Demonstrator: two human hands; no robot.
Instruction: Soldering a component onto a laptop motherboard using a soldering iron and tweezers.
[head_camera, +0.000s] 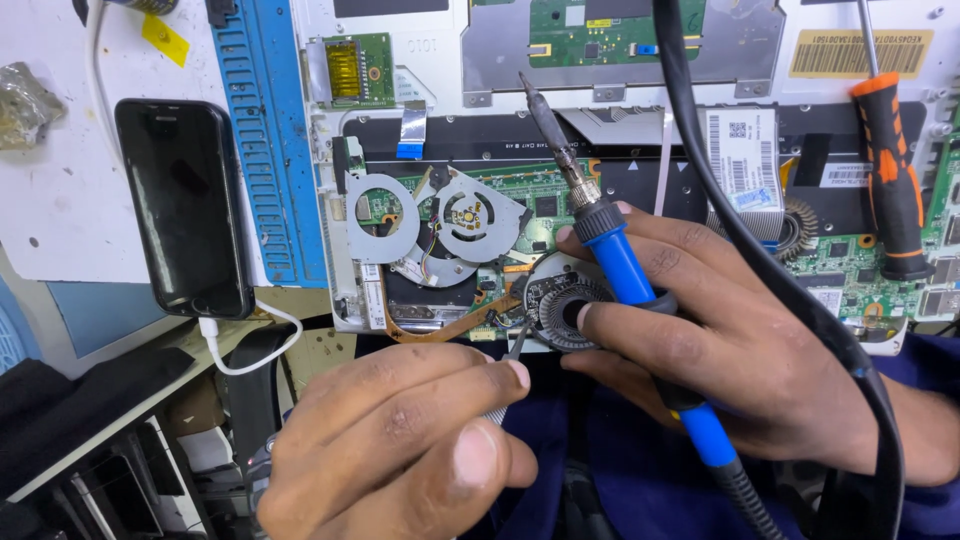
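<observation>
An opened laptop chassis (640, 150) lies bottom-up, its green circuit board (540, 195) and a dismantled cooling fan (440, 225) exposed. My right hand (720, 350) is shut on a blue-handled soldering iron (620, 265), tip pointing up and away, while its fingers also steady a round black fan rotor (560, 305). My left hand (400, 450) pinches thin metal tweezers (515, 345) whose tips reach toward the rotor's left edge. A copper heat pipe (450, 325) curves below the fan housing.
A black phone (185, 205) with a white cable lies at left beside a blue slotted mat (265, 130). An orange-and-black screwdriver (890, 170) rests on the chassis at right. A thick black cable (760, 260) crosses over my right hand.
</observation>
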